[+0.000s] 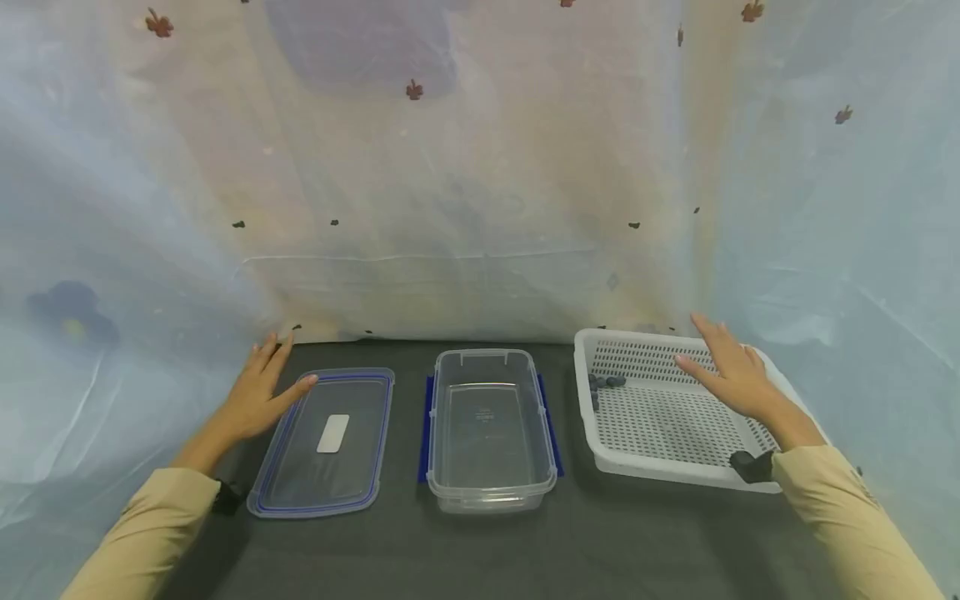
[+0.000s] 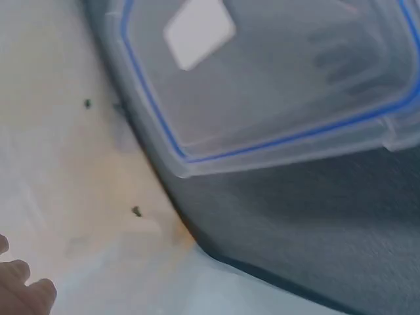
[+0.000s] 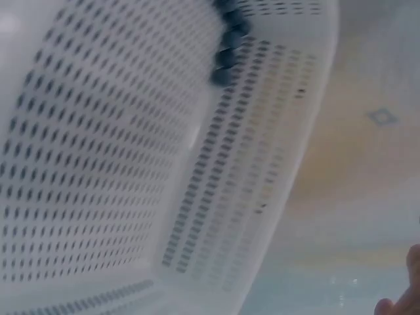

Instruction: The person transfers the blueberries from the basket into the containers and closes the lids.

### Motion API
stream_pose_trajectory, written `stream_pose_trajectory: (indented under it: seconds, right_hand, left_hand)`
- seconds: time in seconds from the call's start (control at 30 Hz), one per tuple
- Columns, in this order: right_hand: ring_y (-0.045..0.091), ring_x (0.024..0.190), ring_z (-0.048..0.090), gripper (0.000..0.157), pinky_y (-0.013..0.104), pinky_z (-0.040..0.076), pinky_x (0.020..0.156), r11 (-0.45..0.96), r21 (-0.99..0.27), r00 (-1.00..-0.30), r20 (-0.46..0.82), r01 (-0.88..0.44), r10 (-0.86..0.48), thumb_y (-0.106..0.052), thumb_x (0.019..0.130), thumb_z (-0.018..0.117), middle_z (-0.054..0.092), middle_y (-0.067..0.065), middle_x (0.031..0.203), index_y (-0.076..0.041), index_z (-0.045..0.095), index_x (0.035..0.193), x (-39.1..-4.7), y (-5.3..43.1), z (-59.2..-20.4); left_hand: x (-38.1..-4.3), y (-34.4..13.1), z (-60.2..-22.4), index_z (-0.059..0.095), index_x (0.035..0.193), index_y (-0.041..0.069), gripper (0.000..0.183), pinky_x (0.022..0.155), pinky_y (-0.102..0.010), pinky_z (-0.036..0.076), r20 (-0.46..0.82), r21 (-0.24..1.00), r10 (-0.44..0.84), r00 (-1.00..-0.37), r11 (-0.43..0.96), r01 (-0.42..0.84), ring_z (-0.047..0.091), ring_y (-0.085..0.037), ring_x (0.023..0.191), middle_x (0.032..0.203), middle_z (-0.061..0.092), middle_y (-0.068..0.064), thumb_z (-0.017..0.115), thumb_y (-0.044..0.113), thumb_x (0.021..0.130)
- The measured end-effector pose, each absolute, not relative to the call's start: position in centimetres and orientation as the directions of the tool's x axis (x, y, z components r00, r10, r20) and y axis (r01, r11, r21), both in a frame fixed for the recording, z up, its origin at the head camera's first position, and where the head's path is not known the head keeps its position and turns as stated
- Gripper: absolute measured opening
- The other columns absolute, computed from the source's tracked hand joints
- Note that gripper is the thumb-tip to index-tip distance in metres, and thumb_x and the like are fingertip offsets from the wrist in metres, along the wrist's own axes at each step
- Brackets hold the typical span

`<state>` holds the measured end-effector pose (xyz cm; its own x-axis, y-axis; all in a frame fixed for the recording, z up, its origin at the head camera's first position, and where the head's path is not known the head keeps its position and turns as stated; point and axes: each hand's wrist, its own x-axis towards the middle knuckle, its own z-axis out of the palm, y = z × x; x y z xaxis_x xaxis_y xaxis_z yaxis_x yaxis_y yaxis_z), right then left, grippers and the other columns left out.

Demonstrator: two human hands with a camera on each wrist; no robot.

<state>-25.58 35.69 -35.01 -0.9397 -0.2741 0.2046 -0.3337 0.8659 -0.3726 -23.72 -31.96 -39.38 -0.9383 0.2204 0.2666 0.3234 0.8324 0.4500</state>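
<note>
My left hand [image 1: 255, 398] hovers near the upper left edge of a clear lid [image 1: 348, 467] with a blue seal and a white label [image 1: 333, 433]. Its fingers are spread and hold nothing. Over the right part of a white perforated basket [image 1: 667, 467] is my right hand [image 1: 731, 375], fingers extended, nothing in its grasp. Several small dark blue round fruits, like blueberries [image 3: 226, 58], lie together at one end of the basket. Between the hands stands an uncovered clear plastic container [image 1: 491, 433] with nothing visible inside. Only fingertips show in both wrist views.
A dark cloth [image 1: 480, 558] covers the table. Blue strips [image 1: 555, 433] stick out on both sides of the clear container. A pale patterned curtain [image 1: 480, 183] hangs behind the table and along both sides.
</note>
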Motion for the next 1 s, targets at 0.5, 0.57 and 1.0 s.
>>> stream_pose_trajectory:
  seconds: [0.5,0.57,1.0]
  right_hand:
    - [0.042,0.138,0.026,0.067,0.061,0.024,0.106,0.618,-0.674,-0.896,0.427,-0.404,-0.12,-0.023,0.1,0.055,0.028,0.021,0.154,-0.01,0.019,0.156,-26.1,34.1,-34.5]
    - [0.042,0.134,0.032,0.065,0.061,0.028,0.103,0.601,-0.677,-0.882,0.46,-0.425,-0.105,-0.02,0.099,0.057,0.034,0.024,0.149,-0.007,0.024,0.154,-26.4,33.7,-34.7]
    - [0.035,0.117,0.053,0.056,0.027,0.046,0.091,0.595,-0.727,-0.909,0.416,-0.342,-0.013,-0.027,0.094,0.066,0.056,0.021,0.132,-0.002,0.048,0.141,-29.1,31.4,-37.7]
  left_hand:
    - [-22.3,-27.6,-36.9,0.005,0.155,0.004,0.078,0.105,-0.07,0.009,0.408,0.615,0.155,-0.9,0.682,0.396,0.005,-0.049,0.141,0.158,0.004,-0.025,0.051,0.034,0.1]
    - [-22.2,-27.1,-37.1,0.005,0.156,0.006,0.077,0.105,-0.07,0.011,0.413,0.636,0.145,-0.899,0.661,0.398,0.006,-0.048,0.141,0.158,0.005,-0.024,0.051,0.033,0.1]
    - [-20.7,-23.3,-39.1,0.009,0.157,0.014,0.075,0.108,-0.061,0.02,0.414,0.757,0.084,-0.907,0.521,0.394,0.014,-0.044,0.141,0.159,0.009,-0.018,0.056,0.025,0.099]
